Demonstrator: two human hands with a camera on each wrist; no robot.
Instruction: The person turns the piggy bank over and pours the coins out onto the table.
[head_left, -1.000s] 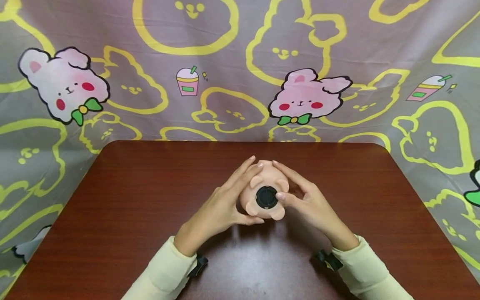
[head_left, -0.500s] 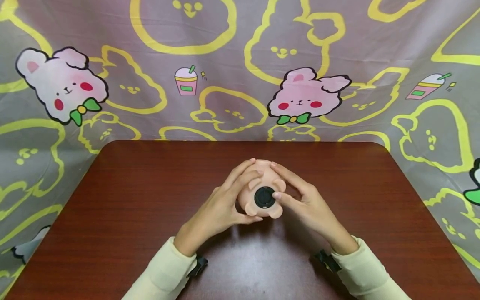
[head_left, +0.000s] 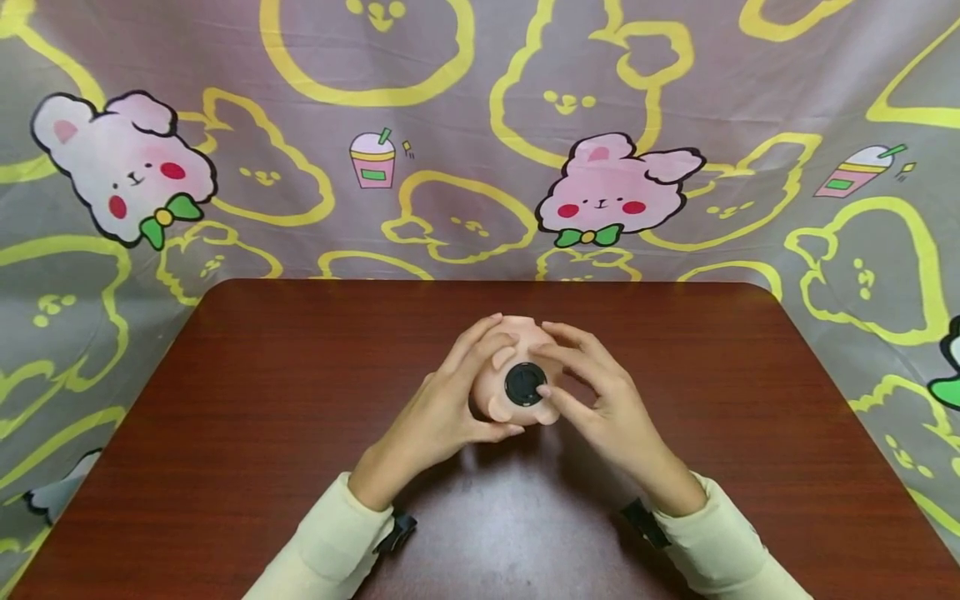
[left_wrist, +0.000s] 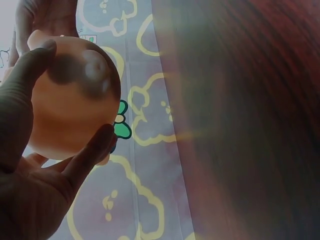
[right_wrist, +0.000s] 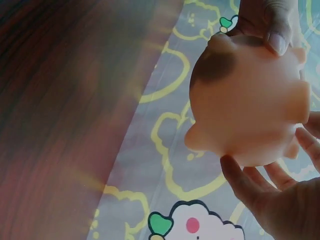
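Observation:
A round pink piggy bank (head_left: 489, 385) is held off the table, its belly and stubby feet turned up toward the head camera. A black round plug (head_left: 524, 383) sits in the belly. My left hand (head_left: 450, 387) grips the bank from the left, fingers over the far side and thumb along the near side. My right hand (head_left: 618, 404) curls at its right side, thumb tip on the plug's edge and a fingertip near a foot. The snout (right_wrist: 298, 102) shows in the right wrist view. In the left wrist view the bank's smooth body (left_wrist: 75, 112) hides part of the right hand.
The brown wooden table (head_left: 262, 433) spreads under both hands. A grey curtain (head_left: 450, 117) with yellow outlines and rabbit prints stands behind its far edge and at both sides. Black straps (head_left: 395, 532) are on both wrists.
The bank has shifted slightly left and away. My right hand's fingers have drawn back from the far side toward the plug, with the thumb still at the plug's edge. The left hand keeps its grip.

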